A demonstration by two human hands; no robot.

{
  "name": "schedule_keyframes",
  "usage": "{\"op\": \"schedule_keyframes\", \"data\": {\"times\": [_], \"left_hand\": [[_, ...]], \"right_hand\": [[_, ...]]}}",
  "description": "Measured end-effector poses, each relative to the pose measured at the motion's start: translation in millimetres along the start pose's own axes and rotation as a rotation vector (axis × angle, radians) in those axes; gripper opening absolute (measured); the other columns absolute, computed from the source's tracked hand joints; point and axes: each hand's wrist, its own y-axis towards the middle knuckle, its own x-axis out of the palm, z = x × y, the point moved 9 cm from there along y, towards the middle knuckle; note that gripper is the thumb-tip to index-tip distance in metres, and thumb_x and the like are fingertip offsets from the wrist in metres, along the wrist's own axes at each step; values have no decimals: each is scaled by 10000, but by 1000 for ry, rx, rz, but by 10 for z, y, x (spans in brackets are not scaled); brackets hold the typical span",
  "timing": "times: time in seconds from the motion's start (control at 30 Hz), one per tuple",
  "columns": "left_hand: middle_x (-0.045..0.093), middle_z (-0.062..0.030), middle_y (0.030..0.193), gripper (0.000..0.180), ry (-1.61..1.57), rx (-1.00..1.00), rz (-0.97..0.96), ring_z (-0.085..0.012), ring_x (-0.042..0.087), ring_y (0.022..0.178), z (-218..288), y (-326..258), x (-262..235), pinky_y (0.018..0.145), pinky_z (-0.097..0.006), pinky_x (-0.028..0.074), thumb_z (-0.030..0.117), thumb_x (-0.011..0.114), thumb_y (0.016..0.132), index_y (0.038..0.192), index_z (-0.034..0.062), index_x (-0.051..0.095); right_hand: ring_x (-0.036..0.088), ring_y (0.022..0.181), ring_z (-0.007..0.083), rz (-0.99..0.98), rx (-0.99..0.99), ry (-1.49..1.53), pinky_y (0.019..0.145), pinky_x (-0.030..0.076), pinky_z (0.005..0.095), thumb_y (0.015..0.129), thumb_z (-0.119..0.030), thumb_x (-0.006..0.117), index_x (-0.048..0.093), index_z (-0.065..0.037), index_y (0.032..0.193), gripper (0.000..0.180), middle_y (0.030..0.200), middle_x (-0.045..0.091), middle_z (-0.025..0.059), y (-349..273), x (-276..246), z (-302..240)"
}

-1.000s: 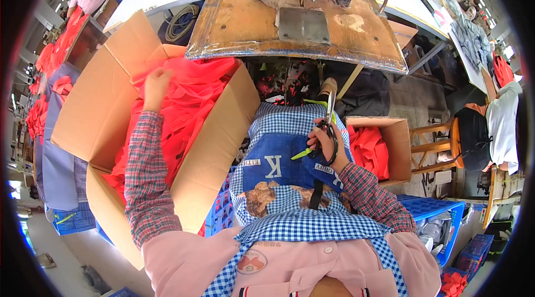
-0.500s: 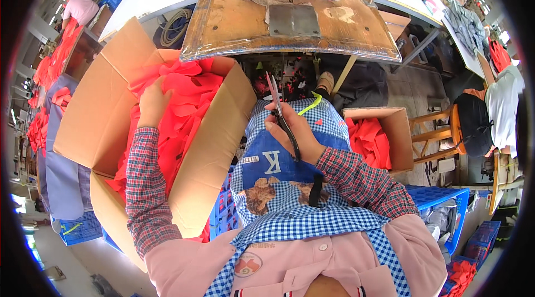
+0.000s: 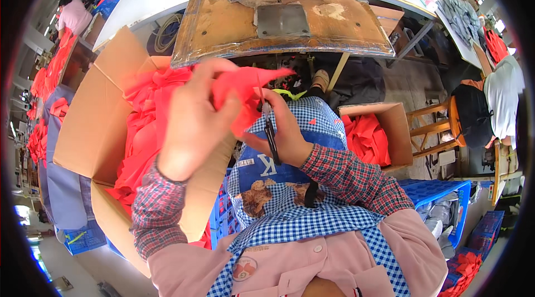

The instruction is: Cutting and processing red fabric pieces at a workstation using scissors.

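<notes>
My left hand (image 3: 195, 118), smeared by motion, grips a red fabric piece (image 3: 241, 88) between thumb and fingers in front of my lap. The piece stretches right to a pointed end, close to the scissors. In my right hand (image 3: 291, 140) are dark-handled scissors (image 3: 270, 132), blades pointing away from me and partly hidden by the cloth. Whether the blades touch the cloth I cannot tell. Left of my lap, a large open cardboard box (image 3: 83, 124) holds a heap of red fabric pieces (image 3: 145, 130), partly behind my left arm.
A worn wooden worktable (image 3: 223, 24) with a metal plate stands ahead. Right of my lap is a smaller cardboard box (image 3: 400, 132) holding red fabric. Further right are a wooden stool (image 3: 440, 127) and a blue crate (image 3: 434, 192). Another person (image 3: 75, 15) is at the far left.
My left hand has come up out of the large box and moved right, bringing a red fabric piece toward the scissors. My right hand has shifted slightly left and down, keeping hold of them.
</notes>
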Motion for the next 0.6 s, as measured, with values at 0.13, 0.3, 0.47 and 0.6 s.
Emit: {"op": "schedule_keyframes", "data": {"times": [0.13,0.3,0.47,0.6], "left_hand": [[644,-82,827,412,-479,-321,-272,-119,605,716,-57,2,581,619,-265,481,185,730,826,1151,13,545],[564,-93,1217,588,-618,-401,-333,-139,526,1128,-626,-79,983,942,-294,436,296,719,864,1282,-39,475],[588,-69,1196,499,-1003,-682,-491,-148,558,1113,-767,-350,1349,951,-289,450,222,713,872,1266,-11,515],[610,-57,1153,428,-1000,-688,-303,-139,594,1046,-913,-266,1194,917,-274,478,154,703,874,1232,-9,534]], "right_hand": [[564,1000,128,69,210,376,869,458,283,825,-63,667,469,-28,1271,489,1069,604,60,-102,-113,360],[581,924,95,129,409,793,835,471,257,868,-65,614,474,-26,1268,426,1021,623,34,-204,-251,531],[588,988,112,88,519,794,864,477,260,897,-105,616,479,-29,1274,407,1104,616,53,-338,-165,698],[573,932,105,90,570,568,804,475,244,959,-234,584,485,-27,1236,360,1038,609,61,-365,-266,752]]}}
